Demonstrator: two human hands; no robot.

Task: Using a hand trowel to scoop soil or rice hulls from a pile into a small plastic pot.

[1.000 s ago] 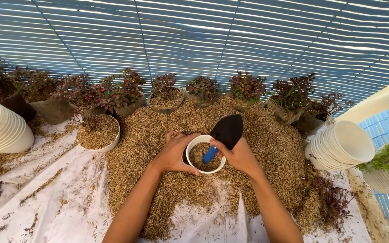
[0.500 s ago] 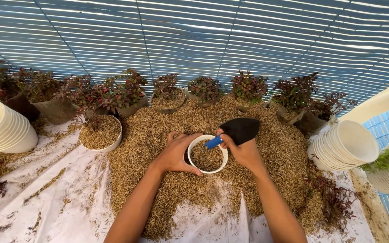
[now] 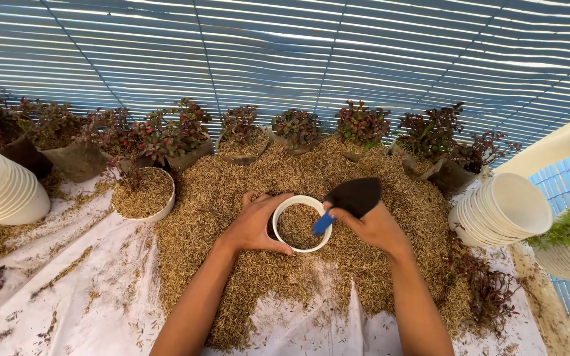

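1. The left hand [image 3: 255, 224] is wrapping around the side of a small white pot [image 3: 301, 223], fingers curled on the rim, steadying it right in the middle of the big husk pile [image 3: 232, 198].

2. The right hand [image 3: 372, 227] is closed on the blue handle of a black scoop [image 3: 353, 198], with the handle end sitting just over the pot's right rim.

3. What's changed: a second ago the scoop blade was pointing up and tilted over the pot, and half a second ago it was already swinging out. Now it's lying flatter, off to the upper right of the pot and over the pile.

4. So my read is that a scoopful has just been tipped in. The pot is looking roughly half full of husk, so it's probably getting more.

5. Around it: another filled pot [image 3: 144, 193] is sitting to the left, stacked empty white pots are lying on both sides [image 3: 1, 188] [image 3: 506, 211], and a row of red-leaved plants [image 3: 363, 125] is lining the back edge.
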